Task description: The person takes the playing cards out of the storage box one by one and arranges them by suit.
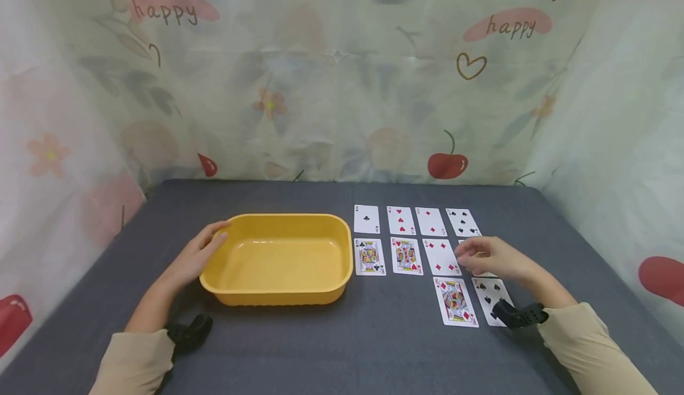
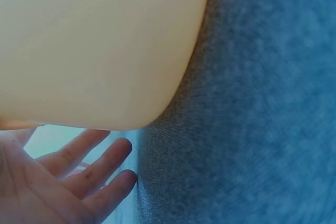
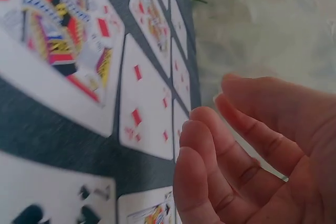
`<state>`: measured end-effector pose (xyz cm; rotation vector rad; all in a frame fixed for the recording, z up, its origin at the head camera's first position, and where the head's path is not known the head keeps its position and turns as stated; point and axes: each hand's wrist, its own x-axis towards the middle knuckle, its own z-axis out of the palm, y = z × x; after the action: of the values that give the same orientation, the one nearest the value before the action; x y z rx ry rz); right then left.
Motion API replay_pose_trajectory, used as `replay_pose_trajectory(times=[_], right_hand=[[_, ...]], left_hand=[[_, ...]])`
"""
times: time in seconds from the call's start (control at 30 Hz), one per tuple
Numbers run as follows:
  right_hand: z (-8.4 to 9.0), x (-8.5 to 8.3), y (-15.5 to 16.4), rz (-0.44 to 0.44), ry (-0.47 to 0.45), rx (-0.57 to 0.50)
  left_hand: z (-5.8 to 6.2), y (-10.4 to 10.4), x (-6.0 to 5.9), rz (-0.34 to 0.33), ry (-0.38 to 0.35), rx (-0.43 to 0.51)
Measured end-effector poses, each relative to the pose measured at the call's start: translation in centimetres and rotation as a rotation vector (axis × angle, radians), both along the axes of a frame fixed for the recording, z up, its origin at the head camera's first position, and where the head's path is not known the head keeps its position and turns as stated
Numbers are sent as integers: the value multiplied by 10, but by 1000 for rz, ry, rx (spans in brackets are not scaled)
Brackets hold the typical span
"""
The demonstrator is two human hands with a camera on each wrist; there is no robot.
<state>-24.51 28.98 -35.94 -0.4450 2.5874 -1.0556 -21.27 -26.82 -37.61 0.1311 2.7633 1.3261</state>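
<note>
A yellow basin (image 1: 276,292) stands on the dark table. My left hand (image 1: 199,253) touches its left rim; in the left wrist view several fingers (image 2: 102,166) are spread and fairly straight beside the wall. My right hand (image 1: 497,256) hovers over playing cards, fingers loosely bent, with no card between thumb and fingers in the right wrist view. Under it lies a mostly hidden card. Beside its fingertips is the four of diamonds (image 1: 441,257); nearer me lie the king of diamonds (image 1: 456,302) and a spade card (image 1: 488,295), partly covered by the wrist strap.
Right of the basin lie the king of clubs (image 1: 369,257) and king of hearts (image 1: 407,256). Behind them are the ace of clubs (image 1: 366,220), a hearts card (image 1: 401,221), a diamonds card (image 1: 430,222) and another spade card (image 1: 463,222). Printed curtains (image 1: 336,86) enclose the table.
</note>
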Motion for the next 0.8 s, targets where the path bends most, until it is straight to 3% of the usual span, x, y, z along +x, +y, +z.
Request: replay_pose_trajectory(times=[0.27, 0.43, 0.57, 0.8], right_hand=[[28, -8, -23, 34, 117, -14], [45, -14, -36, 15, 223, 3], [57, -16, -48, -3, 312, 30], [75, -20, -69, 15, 428, 9]], left_hand=[[3, -2, -1, 2, 11, -61], [11, -2, 1, -3, 61, -153], [29, 1, 3, -17, 119, -232], [76, 23, 5, -96, 219, -294]])
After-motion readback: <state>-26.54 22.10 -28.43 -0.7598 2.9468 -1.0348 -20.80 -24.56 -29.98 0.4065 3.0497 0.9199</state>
